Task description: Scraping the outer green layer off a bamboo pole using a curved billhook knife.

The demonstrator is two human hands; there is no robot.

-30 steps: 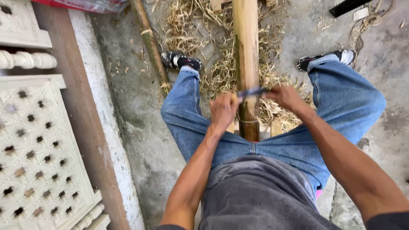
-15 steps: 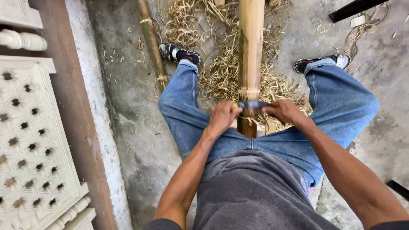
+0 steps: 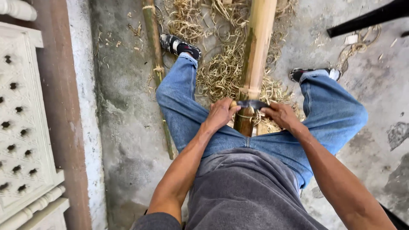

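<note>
My left hand (image 3: 219, 114) and right hand (image 3: 281, 116) grip the drawknife (image 3: 251, 104), fingers closed, across the bamboo pole (image 3: 255, 64); shavings (image 3: 221, 72) crowd ahead, a wall (image 3: 81, 106) borders left.

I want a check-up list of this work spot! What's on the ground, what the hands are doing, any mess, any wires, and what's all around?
Surface: rough grey concrete floor, stained and patchy.
Job's things: thick bamboo pole running between the person's legs; a dark blade lies across it.
Clutter: pile of curly bamboo shavings around the pole; a thinner green bamboo stick lies beside the left leg.
Hands: left hand and right hand each grip one end of the blade.
Cables: nothing seen.
Surroundings: white carved panel with holes at the left, a dark bar at the top right.
</note>
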